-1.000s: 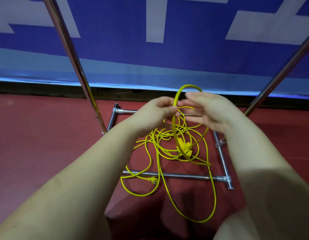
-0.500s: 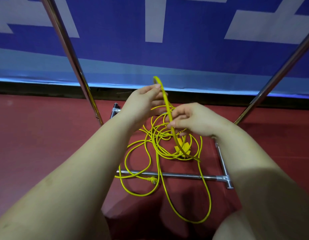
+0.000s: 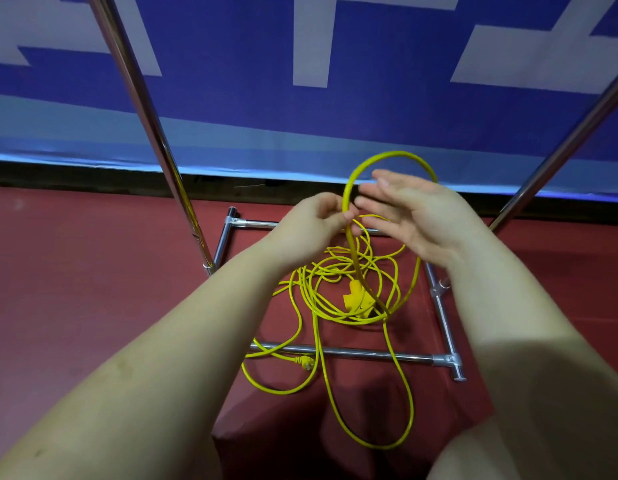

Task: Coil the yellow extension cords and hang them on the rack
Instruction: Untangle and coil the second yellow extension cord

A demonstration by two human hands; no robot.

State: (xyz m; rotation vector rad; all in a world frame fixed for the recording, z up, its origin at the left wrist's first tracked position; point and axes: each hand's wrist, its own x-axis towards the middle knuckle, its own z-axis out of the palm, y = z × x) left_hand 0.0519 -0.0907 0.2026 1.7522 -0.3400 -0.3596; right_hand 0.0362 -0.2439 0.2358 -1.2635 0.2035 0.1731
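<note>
A thin yellow extension cord (image 3: 319, 306) lies in a loose tangle on the red floor, with its yellow socket block (image 3: 358, 298) in the heap and its plug (image 3: 306, 362) near the rack's front bar. My left hand (image 3: 312, 225) pinches the cord between thumb and fingers. From there one loop (image 3: 387, 154) arches up and over my right hand (image 3: 416, 211), whose fingers are straight and spread, with the loop running behind them. The chrome rack (image 3: 151, 133) stands around the heap, its two slanted poles rising left and right.
The rack's base bars (image 3: 352, 353) frame the cord heap, with a right side bar (image 3: 442, 313) and a far bar (image 3: 255, 223). A blue and white banner (image 3: 300, 81) hangs behind. My legs show at the bottom edge.
My right hand let go of the cord, rose and spread open. The loop, narrow and upright half a second ago, now arches wide over that hand. My left hand dropped slightly.
</note>
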